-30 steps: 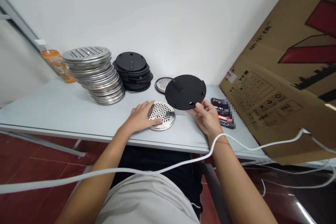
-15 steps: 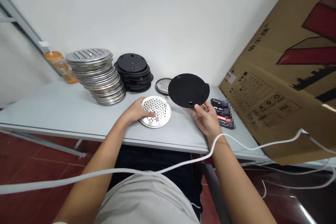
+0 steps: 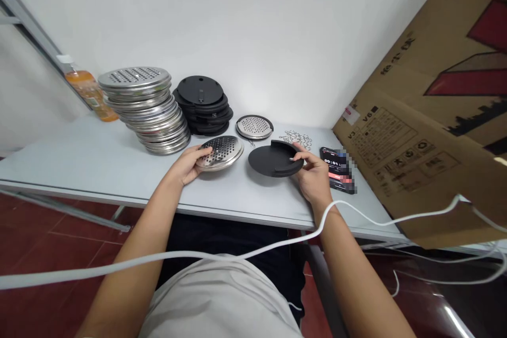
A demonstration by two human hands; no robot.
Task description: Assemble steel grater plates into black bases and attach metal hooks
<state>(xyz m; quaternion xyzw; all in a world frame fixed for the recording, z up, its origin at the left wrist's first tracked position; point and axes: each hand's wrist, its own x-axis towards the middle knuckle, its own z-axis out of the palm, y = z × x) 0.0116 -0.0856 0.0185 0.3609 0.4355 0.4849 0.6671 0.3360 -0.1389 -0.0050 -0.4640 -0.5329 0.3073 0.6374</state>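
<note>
Now | left hand (image 3: 186, 165) grip holding perforated steel disc (image 3: 220, 151), tilted off counter (image 3: 99, 158) | right hand (image 3: 315, 174) grip pinching black plastic disc (image 3: 274, 160) | pairing step, likely needs aligning.

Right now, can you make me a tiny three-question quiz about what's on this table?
1. True or false: the right hand holds a black disc.
2. What does the left hand hold? A) bottle B) perforated metal disc C) phone
3. Fill in: the tall stack of metal discs stands to the ____ of the stack of black discs.

Key: 1 true; 2 B, the perforated metal disc; 3 left.
</note>
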